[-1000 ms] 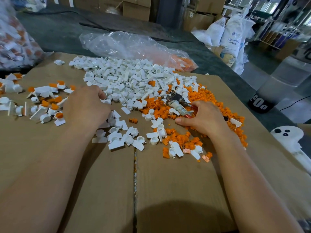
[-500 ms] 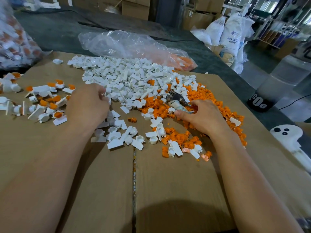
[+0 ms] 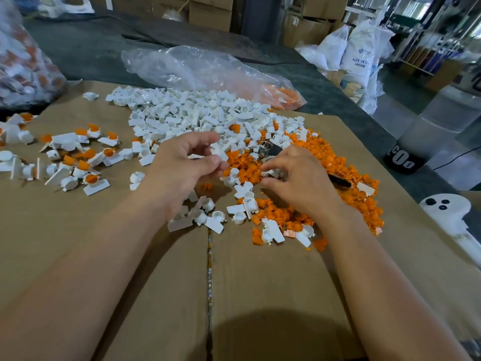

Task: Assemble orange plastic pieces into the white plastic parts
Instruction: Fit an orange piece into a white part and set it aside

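My left hand is raised over the cardboard and pinches a white plastic part between thumb and fingers. A big heap of white parts lies behind it. My right hand rests on the heap of orange pieces. Its thumb and forefinger are curled round a small pale piece at the heap's left edge; what that piece is I cannot make out. Finished white parts with orange inserts lie at the left.
Metal pliers with a black handle lie in the orange heap, partly under my right hand. A clear plastic bag lies behind the heaps, a filled bag at far left. A white device sits at the right edge of the cardboard.
My left hand has lifted off the white heap, turned and come toward the middle with a white part in its fingers. My right hand has shifted slightly left over the orange pieces.
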The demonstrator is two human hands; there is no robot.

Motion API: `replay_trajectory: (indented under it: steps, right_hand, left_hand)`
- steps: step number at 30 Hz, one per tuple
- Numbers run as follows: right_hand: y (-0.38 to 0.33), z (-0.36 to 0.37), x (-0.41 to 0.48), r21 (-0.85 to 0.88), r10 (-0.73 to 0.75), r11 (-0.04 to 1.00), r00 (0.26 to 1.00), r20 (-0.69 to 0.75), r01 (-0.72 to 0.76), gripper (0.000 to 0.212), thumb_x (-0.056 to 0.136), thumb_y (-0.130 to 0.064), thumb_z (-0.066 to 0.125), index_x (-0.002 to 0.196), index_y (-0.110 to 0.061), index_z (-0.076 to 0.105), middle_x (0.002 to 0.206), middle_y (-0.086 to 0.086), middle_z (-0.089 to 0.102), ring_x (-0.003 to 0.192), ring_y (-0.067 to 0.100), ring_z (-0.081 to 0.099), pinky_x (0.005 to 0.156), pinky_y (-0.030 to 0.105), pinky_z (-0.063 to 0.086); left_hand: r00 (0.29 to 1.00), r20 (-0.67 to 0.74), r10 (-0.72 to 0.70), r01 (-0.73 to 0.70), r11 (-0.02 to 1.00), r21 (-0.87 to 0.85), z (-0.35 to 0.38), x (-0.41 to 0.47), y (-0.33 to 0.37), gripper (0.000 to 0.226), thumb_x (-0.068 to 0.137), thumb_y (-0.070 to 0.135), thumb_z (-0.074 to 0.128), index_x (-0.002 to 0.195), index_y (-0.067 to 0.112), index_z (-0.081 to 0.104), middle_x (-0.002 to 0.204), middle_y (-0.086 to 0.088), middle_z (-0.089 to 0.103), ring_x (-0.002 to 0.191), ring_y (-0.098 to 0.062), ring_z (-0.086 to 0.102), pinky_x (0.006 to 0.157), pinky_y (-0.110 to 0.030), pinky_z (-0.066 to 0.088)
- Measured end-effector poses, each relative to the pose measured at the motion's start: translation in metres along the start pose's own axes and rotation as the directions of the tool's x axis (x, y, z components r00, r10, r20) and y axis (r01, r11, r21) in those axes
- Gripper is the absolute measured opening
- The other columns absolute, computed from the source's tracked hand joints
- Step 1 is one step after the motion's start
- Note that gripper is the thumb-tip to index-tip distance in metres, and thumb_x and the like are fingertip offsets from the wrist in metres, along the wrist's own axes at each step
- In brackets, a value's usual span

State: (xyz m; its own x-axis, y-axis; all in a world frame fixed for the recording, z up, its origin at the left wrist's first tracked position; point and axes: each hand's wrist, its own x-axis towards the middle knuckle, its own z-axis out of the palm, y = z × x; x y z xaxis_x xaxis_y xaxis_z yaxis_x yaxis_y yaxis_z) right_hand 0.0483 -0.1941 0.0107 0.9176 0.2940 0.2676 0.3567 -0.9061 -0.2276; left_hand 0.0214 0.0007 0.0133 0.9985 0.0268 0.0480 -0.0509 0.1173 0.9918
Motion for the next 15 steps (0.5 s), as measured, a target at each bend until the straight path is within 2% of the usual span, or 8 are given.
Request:
replay_trajectory:
  steps: [4,9,12,15]
  right_hand:
    - [-0.0057,0.0054,0.0034,-0.161,-0.01,0.987,0.999,0.047,0.017,0.03,0.086,-0.033,0.061,0.114,-0.023,0.062,0.105,0.002,0.053,0.106,0.019,0.044,0.079,0.025,0.027]
    - [-0.0098,0.0083,0.0027,-0.186,-0.017,0.982,1.0,0.027,0.021,0.015,0.087,-0.023,0.06,0.101,-0.02,0.064,0.101,0.001,0.055,0.102,0.02,0.047,0.082,0.03,0.031]
    - [-0.0091,0.0094,0.0023,-0.145,-0.012,0.989,1.0,0.012,0.014,0.009,0.087,-0.018,0.059,0.095,-0.019,0.064,0.096,0.0,0.054,0.098,0.018,0.047,0.08,0.029,0.031]
    - [-0.0064,0.0071,0.0009,0.006,0.043,0.999,0.999,-0.021,-0.043,0.005,0.088,-0.014,0.056,0.089,-0.018,0.058,0.087,-0.008,0.05,0.089,0.013,0.048,0.075,0.025,0.031]
  left_hand:
    - [0.998,0.062,-0.014,0.016,0.999,-0.037,0.0039,-0.0036,0.0,0.031,0.083,-0.014,0.054,0.096,0.014,0.063,0.089,-0.01,0.051,0.07,-0.014,0.07,0.064,-0.018,0.055]
    - [0.996,0.085,-0.041,0.048,0.996,-0.077,0.005,-0.0044,0.0001,0.032,0.079,-0.017,0.056,0.091,0.012,0.063,0.089,-0.011,0.059,0.071,-0.018,0.071,0.061,-0.021,0.056]
    - [0.993,0.1,-0.057,0.063,0.996,-0.059,0.0045,-0.0054,0.0004,0.035,0.076,-0.02,0.057,0.089,0.012,0.062,0.092,-0.012,0.059,0.072,-0.022,0.071,0.061,-0.023,0.057]
    - [0.994,0.101,-0.042,0.045,0.998,-0.035,0.0054,-0.0069,0.0006,0.03,0.075,-0.019,0.059,0.089,0.008,0.061,0.091,-0.013,0.061,0.074,-0.023,0.071,0.062,-0.022,0.057]
